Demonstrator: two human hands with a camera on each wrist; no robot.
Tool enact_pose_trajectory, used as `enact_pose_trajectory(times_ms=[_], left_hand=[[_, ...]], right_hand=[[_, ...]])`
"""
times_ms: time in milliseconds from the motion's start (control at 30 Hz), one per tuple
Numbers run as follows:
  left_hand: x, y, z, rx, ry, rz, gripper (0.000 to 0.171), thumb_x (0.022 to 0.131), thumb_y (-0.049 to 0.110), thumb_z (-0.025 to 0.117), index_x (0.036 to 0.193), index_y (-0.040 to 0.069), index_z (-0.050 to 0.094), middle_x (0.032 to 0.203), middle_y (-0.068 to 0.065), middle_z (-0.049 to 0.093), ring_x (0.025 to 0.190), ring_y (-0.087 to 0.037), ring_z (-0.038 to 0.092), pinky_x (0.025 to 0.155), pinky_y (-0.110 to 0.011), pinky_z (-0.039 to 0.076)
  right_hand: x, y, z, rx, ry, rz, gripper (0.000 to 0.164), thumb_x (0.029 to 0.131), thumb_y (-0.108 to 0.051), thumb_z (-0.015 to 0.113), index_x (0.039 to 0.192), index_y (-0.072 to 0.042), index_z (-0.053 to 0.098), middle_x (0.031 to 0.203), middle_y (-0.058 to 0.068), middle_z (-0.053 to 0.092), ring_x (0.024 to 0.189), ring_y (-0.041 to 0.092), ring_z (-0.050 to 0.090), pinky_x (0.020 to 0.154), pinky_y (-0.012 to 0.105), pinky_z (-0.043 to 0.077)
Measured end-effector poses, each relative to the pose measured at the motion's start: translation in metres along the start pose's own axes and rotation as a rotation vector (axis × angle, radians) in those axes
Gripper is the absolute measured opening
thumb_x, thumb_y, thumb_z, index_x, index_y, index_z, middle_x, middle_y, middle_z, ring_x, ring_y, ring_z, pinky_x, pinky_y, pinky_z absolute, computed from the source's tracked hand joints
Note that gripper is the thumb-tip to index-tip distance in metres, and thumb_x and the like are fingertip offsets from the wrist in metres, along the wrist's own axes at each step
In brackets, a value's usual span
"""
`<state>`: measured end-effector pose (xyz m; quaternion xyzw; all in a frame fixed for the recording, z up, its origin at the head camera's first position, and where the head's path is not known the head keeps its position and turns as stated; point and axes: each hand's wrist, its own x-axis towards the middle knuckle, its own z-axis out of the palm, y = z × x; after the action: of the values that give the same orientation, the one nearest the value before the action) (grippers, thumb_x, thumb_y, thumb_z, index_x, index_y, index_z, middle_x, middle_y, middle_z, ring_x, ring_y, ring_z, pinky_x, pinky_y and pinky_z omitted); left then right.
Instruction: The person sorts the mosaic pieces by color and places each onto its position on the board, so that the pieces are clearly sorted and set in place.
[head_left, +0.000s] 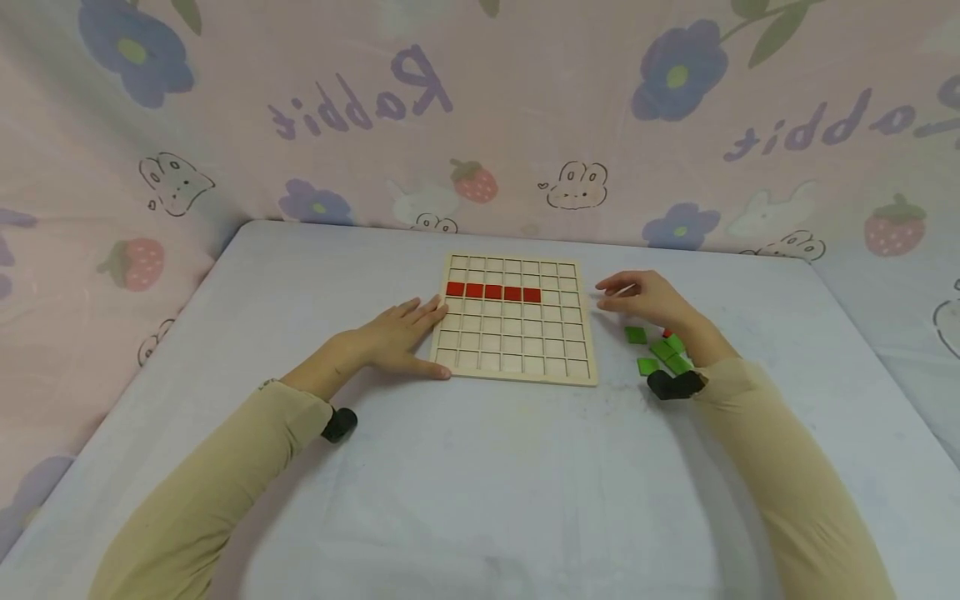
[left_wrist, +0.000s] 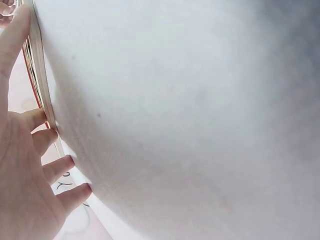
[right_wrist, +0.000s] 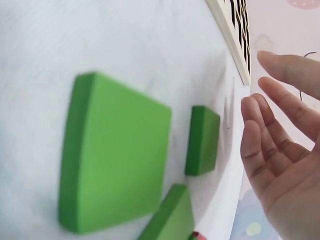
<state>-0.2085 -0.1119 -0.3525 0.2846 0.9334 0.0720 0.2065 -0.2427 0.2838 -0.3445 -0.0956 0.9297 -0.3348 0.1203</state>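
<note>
Green square tiles (head_left: 662,349): judged light, best edge-pinched. Pale wooden grid board (head_left: 512,335): touched by spread left fingers (head_left: 427,319). Right fingers (right_wrist: 251,142): empty.

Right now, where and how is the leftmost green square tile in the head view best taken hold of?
Probably by two opposite side edges, pinched from above by the right hand, which is nearest. The green square tile lies flat on the white tabletop, so its underside is likely out of reach; it sits apart from the other green square tiles, leaving its edges free.
</note>
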Motion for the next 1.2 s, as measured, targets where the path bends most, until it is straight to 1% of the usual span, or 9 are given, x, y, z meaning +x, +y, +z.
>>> enact_pose_trajectory(times_ms=[133,367,633,767,967,1067,1200], left_hand=[[0.0,0.0,0.0,-0.002,-0.003,-0.005,0.106,0.082,0.068,0.058,0.155,0.013,0.004,0.162,-0.006,-0.004,0.148,-0.036,0.001,0.119,-0.054,0.008],[0.0,0.0,0.0,-0.012,-0.004,-0.006,0.106,0.082,0.067,0.058,0.155,0.013,0.004,0.162,-0.006,-0.004,0.148,-0.037,0.0,0.119,-0.055,0.007],[-0.001,0.0,0.0,-0.025,-0.003,-0.006,0.106,0.082,0.066,0.059,0.155,0.013,0.005,0.162,-0.006,-0.004,0.148,-0.037,-0.001,0.119,-0.055,0.006],[0.0,-0.001,0.001,-0.029,-0.001,-0.005,0.105,0.082,0.066,0.059,0.155,0.013,0.004,0.162,-0.005,-0.004,0.148,-0.036,-0.001,0.119,-0.054,0.006],[0.001,-0.002,0.002,-0.031,0.001,-0.008,0.106,0.082,0.066,0.059,0.156,0.014,0.004,0.163,-0.004,-0.005,0.148,-0.036,-0.001,0.119,-0.054,0.005],[0.001,-0.002,0.002,-0.028,0.003,-0.008,0.105,0.082,0.066,0.059,0.156,0.015,0.004,0.163,-0.005,-0.004,0.148,-0.036,-0.001,0.119,-0.054,0.006],[0.001,-0.002,0.002,-0.028,0.002,-0.007,0.106,0.082,0.066,0.059,0.156,0.014,0.004,0.163,-0.005,-0.004,0.148,-0.036,-0.001,0.119,-0.054,0.006]], right_hand=[[-0.002,0.005,-0.001,-0.009,0.007,0.021,0.048,0.091,-0.032,0.066,0.13,-0.005,0.058,0.122,0.018,0.06,0.107,0.03,0.06,0.079,0.025,0.05],[-0.009,0.014,-0.006,-0.024,0.028,0.025,0.047,0.091,-0.032,0.065,0.13,-0.005,0.058,0.122,0.019,0.06,0.11,0.033,0.059,0.083,0.033,0.048],[-0.015,0.023,-0.01,-0.023,0.024,0.059,0.05,0.091,-0.035,0.065,0.131,-0.006,0.057,0.123,0.019,0.059,0.112,0.033,0.058,0.078,0.029,0.047],[-0.018,0.026,-0.011,-0.012,0.02,0.074,0.052,0.091,-0.037,0.065,0.132,-0.006,0.056,0.124,0.019,0.058,0.112,0.032,0.058,0.074,0.027,0.049],[-0.022,0.028,-0.013,-0.003,0.023,0.078,0.051,0.091,-0.035,0.065,0.132,-0.005,0.056,0.124,0.02,0.057,0.109,0.031,0.057,0.067,0.027,0.05],[-0.024,0.029,-0.013,-0.001,0.033,0.08,0.05,0.091,-0.034,0.065,0.131,-0.005,0.056,0.124,0.02,0.058,0.107,0.031,0.057,0.065,0.027,0.049],[-0.025,0.032,-0.014,-0.011,0.045,0.079,0.049,0.091,-0.034,0.065,0.131,-0.005,0.057,0.123,0.02,0.059,0.107,0.031,0.058,0.066,0.026,0.049]])
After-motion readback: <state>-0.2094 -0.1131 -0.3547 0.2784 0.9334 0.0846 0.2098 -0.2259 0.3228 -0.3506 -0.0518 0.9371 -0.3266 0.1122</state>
